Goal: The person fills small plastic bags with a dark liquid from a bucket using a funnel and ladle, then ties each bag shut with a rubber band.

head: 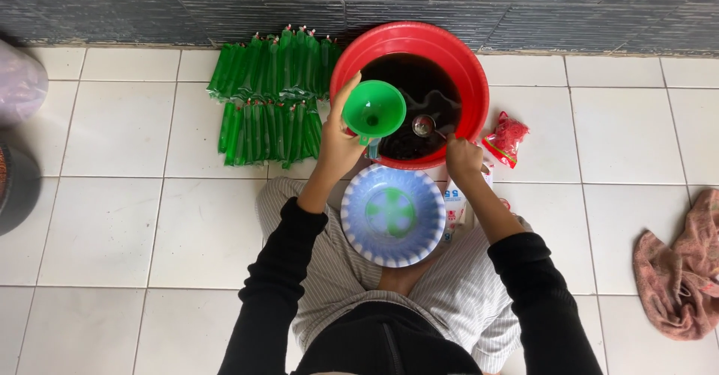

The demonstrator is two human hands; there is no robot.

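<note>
Seemingly well into the work, the person sits on the white tiled floor facing a dark wall, with a red basin of dark liquid set far from the lap. Far left of the basin lie two rows of filled green tube packets, a good many already done, while the basin looks well filled, so a fair amount seems left. A pink cloth lies crumpled at the near right. Between the basin and the knees rests a blue-and-white bowl with a green patch at its middle, and a small red packet lies just right of the basin.

The left hand is wrapped around the spout of a green funnel, holding it upright over the basin's near edge. The right hand is closed on the handle of a small metal ladle, whose bowl hovers just right of the funnel, over the liquid.
</note>
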